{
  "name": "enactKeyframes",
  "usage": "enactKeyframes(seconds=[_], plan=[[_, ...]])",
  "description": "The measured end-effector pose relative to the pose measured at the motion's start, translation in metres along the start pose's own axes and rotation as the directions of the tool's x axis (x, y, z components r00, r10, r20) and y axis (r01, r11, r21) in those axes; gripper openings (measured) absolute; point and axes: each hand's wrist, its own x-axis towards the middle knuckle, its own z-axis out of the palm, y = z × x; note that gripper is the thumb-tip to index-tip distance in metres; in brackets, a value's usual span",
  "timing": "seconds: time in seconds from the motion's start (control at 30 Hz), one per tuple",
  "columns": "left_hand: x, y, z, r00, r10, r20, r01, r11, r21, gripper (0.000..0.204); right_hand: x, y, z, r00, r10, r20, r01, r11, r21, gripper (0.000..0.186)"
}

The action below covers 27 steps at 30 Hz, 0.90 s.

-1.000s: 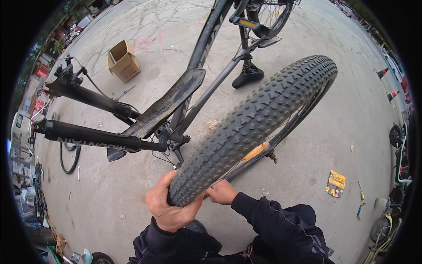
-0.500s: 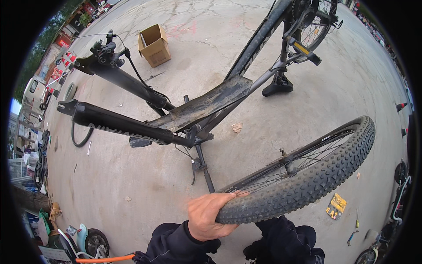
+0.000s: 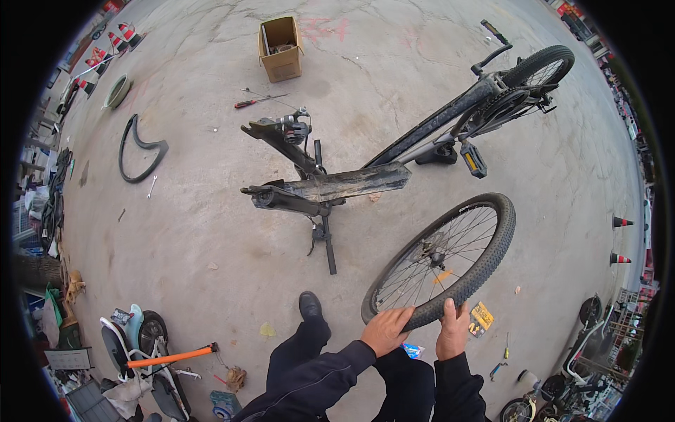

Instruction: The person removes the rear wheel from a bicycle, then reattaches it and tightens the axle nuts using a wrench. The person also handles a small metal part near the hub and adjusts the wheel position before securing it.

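My left hand [image 3: 387, 328] grips the near edge of a detached bicycle wheel [image 3: 490, 259], fingers over its knobby black tyre. My right hand [image 3: 452, 330] holds the same tyre just to the right, thumb upright against it. The wheel is tilted, with hub and spokes showing. Beyond it the bicycle frame [image 3: 457, 112] stands upside down on the concrete, its front fork [image 3: 288, 197] without a wheel, a muddy mudguard [image 3: 355, 183] between fork and frame, and a handlebar grip [image 3: 330, 257] on the ground.
An open cardboard box [image 3: 280, 63], screwdriver [image 3: 246, 103], loose inner tube [image 3: 130, 169] and spanner [image 3: 152, 186] lie around the bicycle. A scooter with an orange bar [image 3: 169, 357] is at lower left, traffic cones [image 3: 621, 221] at right, a yellow packet [image 3: 481, 316] beside my right hand.
The wheel has swung down and away from me, lower and more tilted. My right hand has come up onto the tyre beside my left. The view has widened, with my left foot now showing.
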Motion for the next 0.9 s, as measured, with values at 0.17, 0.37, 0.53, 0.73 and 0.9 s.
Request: enactKeyframes(seconds=[0.17, 0.37, 0.53, 0.73, 0.9], plan=[[-0.049, 0.027, -0.034, 0.907, -0.228, 0.355, 0.201, 0.973, 0.112, 0.059, 0.028, -0.004, 0.016, 0.976, 0.022, -0.216, -0.046, 0.994, -0.104, 0.018], [-0.213, -0.043, -0.177, 0.791, -0.598, 0.131, 0.559, 0.792, 0.245, 0.038, 0.023, 0.015, -0.022, 0.975, 0.16, -0.155, -0.173, 0.982, -0.07, 0.026], [-0.384, -0.031, -0.324, 0.329, -0.929, 0.173, 0.667, 0.357, 0.654, 0.04, 0.012, 0.028, -0.019, 0.988, 0.15, -0.025, -0.15, 0.989, 0.011, 0.051], [-0.523, 0.006, -0.381, 0.134, -0.982, 0.133, 0.745, 0.189, 0.639, 0.031, 0.01, 0.013, -0.011, 0.981, 0.159, -0.114, -0.163, 0.986, -0.027, 0.041], [-0.551, -0.069, -0.417, 0.177, -0.954, 0.243, 0.752, 0.29, 0.591, 0.025, -0.026, -0.05, 0.001, 0.963, 0.163, -0.213, -0.177, 0.983, -0.049, 0.031]])
